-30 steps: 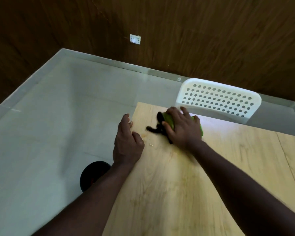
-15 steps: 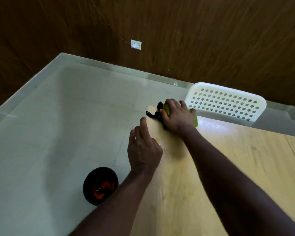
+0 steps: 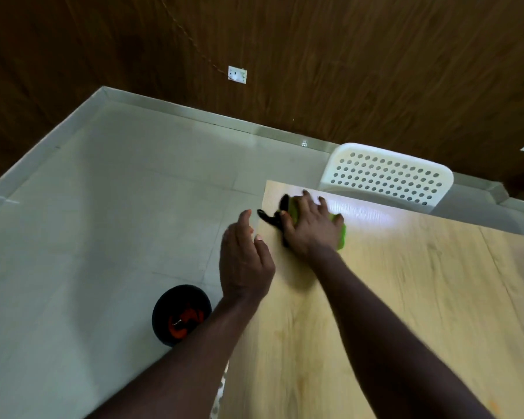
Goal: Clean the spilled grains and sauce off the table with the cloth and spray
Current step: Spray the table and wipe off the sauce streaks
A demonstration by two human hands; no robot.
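**Two grips at the far left corner of the table [image 3: 406, 297], one flat on the cloth [image 3: 341, 235]**

On the grey floor [image 3: 88, 237], left of the table, stands a round black container [image 3: 179, 293], close to the table's left edge. Something orange [image 3: 185, 322] lies inside it, too blurred to name.

The left grip [image 3: 245, 261] is at the table's left edge, palm down. Its fingers are together and gently bent, and it holds nothing. Whether it touches the edge cannot be told.

Just to its right lies the cloth, green with a black part that sticks out toward the left edge. The right grip [image 3: 310, 228] lies on top of the cloth, fingers spread and pressing flat down. Green shows only between the fingers and along the right side of the hand. Cloth and right grip are near the far left corner, just inside the far edge.

Beyond the far edge stands a white chair [image 3: 387, 179] whose back is full of round holes. Behind it is a dark wood-panelled wall [image 3: 375, 71].
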